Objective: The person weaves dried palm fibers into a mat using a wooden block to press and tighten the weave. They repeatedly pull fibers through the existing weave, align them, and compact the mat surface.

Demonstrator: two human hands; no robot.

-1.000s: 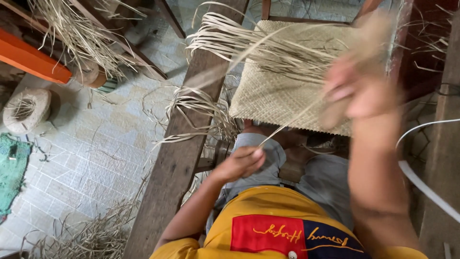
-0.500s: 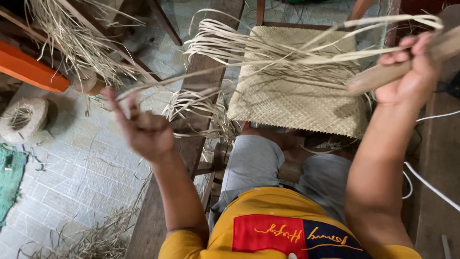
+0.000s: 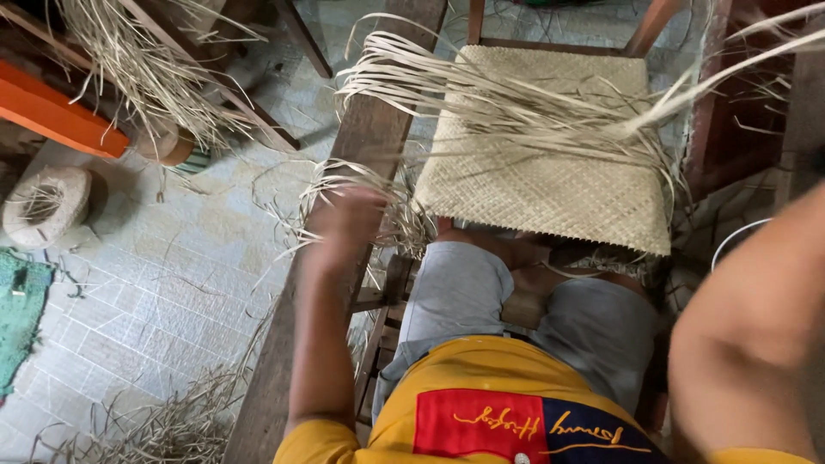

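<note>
A pale woven straw mat (image 3: pixel 550 172) lies on a wooden frame in front of my knees. Long loose strips (image 3: pixel 481 94) fan across its top, and some sweep off toward the upper right. My left hand (image 3: pixel 348 219) is motion-blurred at the mat's left edge, among a tuft of loose strip ends (image 3: pixel 361 185) over a long wooden plank (image 3: pixel 369 129). Its grip is hidden by blur. Only my right forearm (image 3: pixel 756 318) shows at the right edge; the hand itself is outside the picture.
A straw bundle (image 3: pixel 146 69) hangs at top left over an orange beam (image 3: pixel 51 112). A coil of twine (image 3: pixel 43 206) and a green mat (image 3: pixel 17 318) lie on the tiled floor, with straw scraps (image 3: pixel 172 421) at the bottom left. Dark wooden posts (image 3: pixel 730 129) stand on the right.
My left hand came down from its raised spot at the left to the mat's left edge. My right hand, which held a wooden stick, has swung out of view to the right.
</note>
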